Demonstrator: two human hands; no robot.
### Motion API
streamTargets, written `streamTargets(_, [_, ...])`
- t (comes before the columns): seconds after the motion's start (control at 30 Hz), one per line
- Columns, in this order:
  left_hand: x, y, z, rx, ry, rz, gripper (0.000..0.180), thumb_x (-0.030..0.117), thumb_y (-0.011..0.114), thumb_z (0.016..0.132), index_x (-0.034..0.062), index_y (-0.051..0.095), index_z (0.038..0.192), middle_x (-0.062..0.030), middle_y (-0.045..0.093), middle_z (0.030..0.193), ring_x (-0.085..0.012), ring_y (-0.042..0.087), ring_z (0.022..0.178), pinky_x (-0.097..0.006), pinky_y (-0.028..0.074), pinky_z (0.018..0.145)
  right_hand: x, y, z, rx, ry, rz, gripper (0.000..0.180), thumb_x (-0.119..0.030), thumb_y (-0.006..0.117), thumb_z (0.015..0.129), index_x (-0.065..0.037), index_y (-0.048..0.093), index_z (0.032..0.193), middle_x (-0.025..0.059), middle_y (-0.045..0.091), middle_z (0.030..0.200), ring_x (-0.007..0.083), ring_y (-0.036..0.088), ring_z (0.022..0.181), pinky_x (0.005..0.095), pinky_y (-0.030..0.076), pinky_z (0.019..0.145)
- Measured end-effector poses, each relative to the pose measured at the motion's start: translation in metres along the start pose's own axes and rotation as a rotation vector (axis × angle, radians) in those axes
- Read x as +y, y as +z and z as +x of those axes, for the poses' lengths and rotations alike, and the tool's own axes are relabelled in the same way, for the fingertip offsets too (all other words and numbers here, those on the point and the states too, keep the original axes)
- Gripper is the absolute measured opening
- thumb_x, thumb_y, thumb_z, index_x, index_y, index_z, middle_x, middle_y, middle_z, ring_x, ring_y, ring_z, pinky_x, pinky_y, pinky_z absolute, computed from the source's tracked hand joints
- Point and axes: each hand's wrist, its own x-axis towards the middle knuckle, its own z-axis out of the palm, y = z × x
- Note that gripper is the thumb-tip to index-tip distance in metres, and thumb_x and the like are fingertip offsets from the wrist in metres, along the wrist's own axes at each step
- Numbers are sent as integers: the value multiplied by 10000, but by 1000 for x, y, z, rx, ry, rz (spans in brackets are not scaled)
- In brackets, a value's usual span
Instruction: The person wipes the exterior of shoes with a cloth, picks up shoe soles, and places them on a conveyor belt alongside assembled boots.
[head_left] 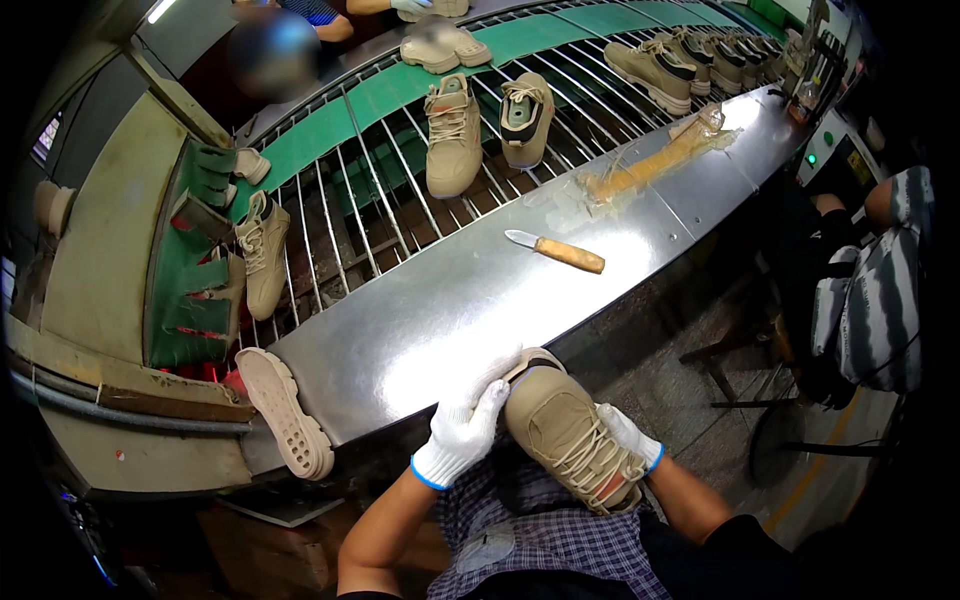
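Both gloved hands hold the tan boot [572, 440] at the metal surface [420, 310] edge: left hand [462, 432] closed around the heel, right hand [630, 437] supporting the laced side. It is probably light, with a soft upper; grasp the stiffer sole.

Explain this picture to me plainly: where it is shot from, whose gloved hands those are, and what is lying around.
The single picture comes from a camera worn on a person's head, looking down; its wide lens bends straight edges. The left hand and right hand, both in white gloves, hold a tan shoe over the person's lap. In front lies a shiny metal bench with a wooden-handled knife on it. Beyond it a rack of metal bars carries more tan shoes. A loose sole leans at the bench's near left corner. Another person sits at the right.
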Motion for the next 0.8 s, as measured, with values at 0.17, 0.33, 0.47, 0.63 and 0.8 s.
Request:
streamTargets(0.17, [3, -3, -2, 5, 34, 19, 370, 9, 538, 1070, -60, 613, 1426, -221, 666, 1429, -316, 625, 1350, -409, 457, 1172, 0, -1, 2, 16, 13, -7, 851, -643, 538, 1061, 60, 472, 1536, 160, 622, 1471, 217, 608, 1317, 382, 491, 1130])
streamTargets(0.33, [8, -3, 1, 20, 115, 131, 355, -15, 537, 1054, -64, 635, 1392, -224, 683, 1401, -321, 646, 1322, -414, 473, 1155, 15, -2, 5, -20, -13, 136, 847, -630, 541, 1065, 67, 465, 1539, 165, 618, 1474, 218, 602, 1328, 382, 490, 1132])
streamTargets(0.47, [8, -3, 1, 24, 127, 157, 345, 14, 507, 1061, -72, 645, 1365, -225, 680, 1392, -328, 638, 1316, -428, 459, 1159, 10, 0, 6, -7, -31, 124, 844, -619, 544, 1069, 69, 452, 1550, 169, 612, 1480, 215, 597, 1334, 379, 488, 1136])
streamTargets(0.63, [7, -4, 2, 34, 146, 173, 343, 16, 513, 1050, -73, 651, 1351, -234, 682, 1384, -349, 653, 1292, -442, 474, 1144, 15, 0, 7, -19, -71, 187, 770, -573, 526, 1095, 66, 492, 1523, 174, 640, 1443, 214, 614, 1313, 368, 497, 1125])
streamTargets(0.8, [11, -4, 2, 40, 173, 194, 346, 26, 538, 1039, -71, 654, 1350, -231, 694, 1364, -345, 673, 1262, -436, 494, 1121, 11, 3, 12, -84, 4, 193, 749, -566, 521, 1100, 65, 513, 1502, 169, 654, 1417, 211, 623, 1294, 365, 502, 1115])
